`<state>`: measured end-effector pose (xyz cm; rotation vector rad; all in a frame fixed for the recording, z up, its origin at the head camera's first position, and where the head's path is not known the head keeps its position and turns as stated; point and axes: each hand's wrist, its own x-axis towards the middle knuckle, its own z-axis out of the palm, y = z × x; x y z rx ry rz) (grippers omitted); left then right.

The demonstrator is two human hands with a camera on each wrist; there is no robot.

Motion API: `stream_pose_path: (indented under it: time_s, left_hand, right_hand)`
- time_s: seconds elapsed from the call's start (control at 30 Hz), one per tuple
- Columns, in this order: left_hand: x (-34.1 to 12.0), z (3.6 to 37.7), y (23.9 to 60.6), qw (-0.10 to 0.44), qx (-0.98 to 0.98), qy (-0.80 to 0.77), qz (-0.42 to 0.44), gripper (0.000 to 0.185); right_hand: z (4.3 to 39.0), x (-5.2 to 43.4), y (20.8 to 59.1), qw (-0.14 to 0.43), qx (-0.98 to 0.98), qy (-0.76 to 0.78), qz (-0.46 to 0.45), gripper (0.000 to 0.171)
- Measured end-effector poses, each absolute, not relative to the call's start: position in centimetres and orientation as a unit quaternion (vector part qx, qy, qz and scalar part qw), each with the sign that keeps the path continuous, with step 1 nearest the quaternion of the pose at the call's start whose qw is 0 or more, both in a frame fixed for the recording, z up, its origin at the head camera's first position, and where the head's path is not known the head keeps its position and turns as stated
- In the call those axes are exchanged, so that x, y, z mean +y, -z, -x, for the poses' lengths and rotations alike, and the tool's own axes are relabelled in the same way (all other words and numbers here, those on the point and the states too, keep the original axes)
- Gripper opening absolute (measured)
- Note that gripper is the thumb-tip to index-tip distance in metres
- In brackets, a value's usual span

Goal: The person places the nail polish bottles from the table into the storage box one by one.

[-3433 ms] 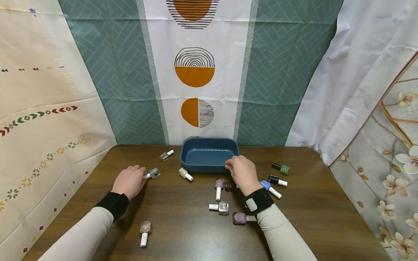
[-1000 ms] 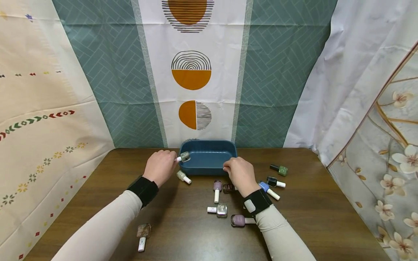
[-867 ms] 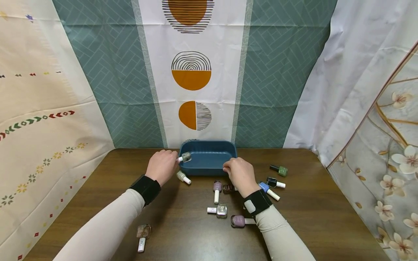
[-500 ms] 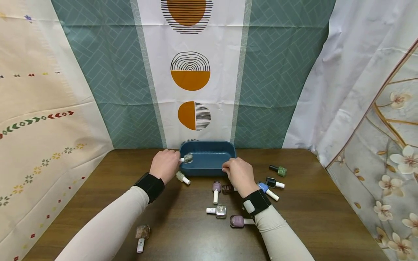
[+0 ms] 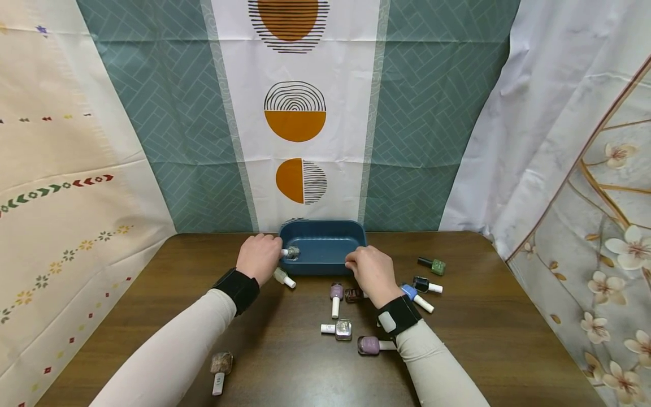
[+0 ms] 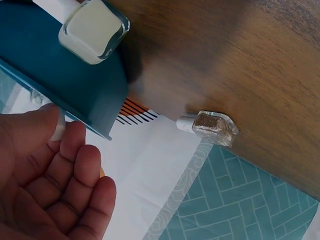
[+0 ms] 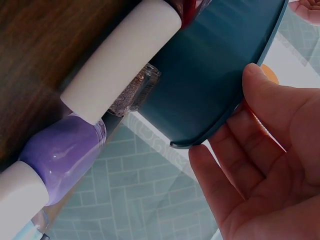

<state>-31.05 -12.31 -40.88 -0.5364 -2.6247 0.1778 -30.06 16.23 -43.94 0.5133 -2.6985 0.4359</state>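
From the head view, the left hand (image 5: pixel 259 258) pinches the white cap of a glitter polish bottle (image 5: pixel 291 253), the bottle sitting just inside the left end of the blue tray (image 5: pixel 325 249) at the table's (image 5: pixel 483 333) far edge. The right hand (image 5: pixel 373 272) curls on the tray's near right rim. At the left wrist, the fingers (image 6: pixel 75 185) are loosely bent, the cap barely showing behind the thumb; a cream bottle (image 6: pixel 93 31) lies against the tray wall. At the right wrist, the thumb sits on the rim, fingers half-curled under it, a lilac bottle (image 7: pixel 62 152) close by.
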Motion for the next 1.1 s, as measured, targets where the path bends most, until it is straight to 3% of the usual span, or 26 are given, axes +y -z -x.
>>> stream_pose_path:
  time_s: [0.3,1.1]
  left_hand:
    - [-12.2,31.7,41.3,0.198,-0.959,-0.081,0.187,0.01]
    - [-11.9,32.2,41.8,0.201,-0.956,-0.071,0.203,0.013]
  right_hand:
    - [30.1,16.3,43.9,0.181,-0.954,-0.155,-0.183,0.006]
    - [30.0,16.2,43.8,0.177,-0.954,-0.159,-0.182,0.007]
